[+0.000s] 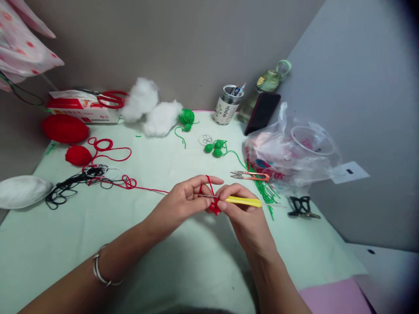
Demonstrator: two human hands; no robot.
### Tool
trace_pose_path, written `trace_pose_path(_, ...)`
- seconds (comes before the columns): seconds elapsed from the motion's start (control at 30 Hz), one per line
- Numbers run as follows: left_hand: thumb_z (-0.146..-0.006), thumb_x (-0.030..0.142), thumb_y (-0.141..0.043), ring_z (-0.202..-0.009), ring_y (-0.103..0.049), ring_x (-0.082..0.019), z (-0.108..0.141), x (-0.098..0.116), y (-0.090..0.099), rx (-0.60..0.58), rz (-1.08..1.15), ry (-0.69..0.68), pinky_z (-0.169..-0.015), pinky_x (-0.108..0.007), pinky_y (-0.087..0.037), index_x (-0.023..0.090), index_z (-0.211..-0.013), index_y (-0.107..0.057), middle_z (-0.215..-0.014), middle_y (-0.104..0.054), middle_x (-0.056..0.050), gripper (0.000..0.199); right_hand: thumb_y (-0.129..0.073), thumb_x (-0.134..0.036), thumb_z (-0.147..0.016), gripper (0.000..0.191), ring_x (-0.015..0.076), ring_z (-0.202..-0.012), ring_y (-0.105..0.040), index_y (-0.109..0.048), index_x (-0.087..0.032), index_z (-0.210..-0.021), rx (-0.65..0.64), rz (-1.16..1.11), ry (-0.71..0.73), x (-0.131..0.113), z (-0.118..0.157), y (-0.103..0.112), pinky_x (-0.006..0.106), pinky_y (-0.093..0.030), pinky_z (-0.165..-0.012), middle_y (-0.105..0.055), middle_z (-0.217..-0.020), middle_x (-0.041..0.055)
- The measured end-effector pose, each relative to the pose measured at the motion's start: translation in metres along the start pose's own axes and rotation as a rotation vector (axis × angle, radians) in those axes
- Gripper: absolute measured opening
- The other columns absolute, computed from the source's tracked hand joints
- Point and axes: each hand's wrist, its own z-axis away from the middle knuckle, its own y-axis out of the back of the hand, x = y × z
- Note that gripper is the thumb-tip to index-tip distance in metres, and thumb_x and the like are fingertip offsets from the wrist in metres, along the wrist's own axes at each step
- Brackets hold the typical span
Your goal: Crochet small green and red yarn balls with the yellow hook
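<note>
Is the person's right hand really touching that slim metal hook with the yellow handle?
Touching: the head view shows the right hand gripping the slim, yellow-handled metal hook between thumb and fingers.

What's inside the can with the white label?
A few pens or pencils stick up from the can; its wall hides their lower ends and anything deeper inside.

Grey wall [183, 48] across top of frame; bluish-grey wall [366, 122] at right, slanting seam between them upper right; pale green tablecloth [81, 231] across middle; white surface [397, 270] lower right; light soft.
</note>
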Motion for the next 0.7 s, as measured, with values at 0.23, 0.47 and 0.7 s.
trace_pose_path(0.23, -0.087, 0.017, -0.071, -0.081, -0.067, -0.016, 0.002, 0.003, 0.007, -0.121, -0.038, -0.001, -0.08, -0.029, -0.05, 0.021, -0.119, -0.068, -0.082, -0.067, 0.001, 0.032, -0.09, -0.024, -0.073, 0.019, 0.0117, -0.061, -0.063, -0.071, -0.021, -0.076, -0.09, -0.164, -0.143, -0.005, -0.003, 0.0, 0.025, -0.049, -0.061, -0.067, -0.07, -0.003)
trace_pose_path(0.47, -0.093, 0.019, -0.066, -0.09, -0.065, -0.017, 0.01, 0.013, 0.009, -0.106, -0.356, -0.12, -0.089, -0.031, -0.049, 0.024, -0.122, -0.067, -0.088, -0.067, 0.001, 0.029, -0.092, -0.026, -0.07, 0.023, 0.0104, -0.056, -0.059, -0.07, -0.02, -0.073, -0.121, -0.194, -0.176, -0.005, -0.003, 0.003, 0.024, -0.045, -0.056, -0.065, -0.065, -0.0039)
trace_pose_path(0.7, -0.096, 0.024, -0.066, -0.104, -0.064, -0.019, 0.011, 0.019, 0.006, -0.092, -0.357, -0.094, -0.094, -0.031, -0.049, 0.027, -0.13, -0.066, -0.105, -0.068, -0.002, 0.035, -0.088, -0.023, -0.074, 0.017, 0.0102, -0.061, -0.06, -0.072, -0.021, -0.076, -0.08, -0.165, -0.112, -0.006, -0.004, 0.002, 0.023, -0.047, -0.059, -0.065, -0.071, -0.0036)
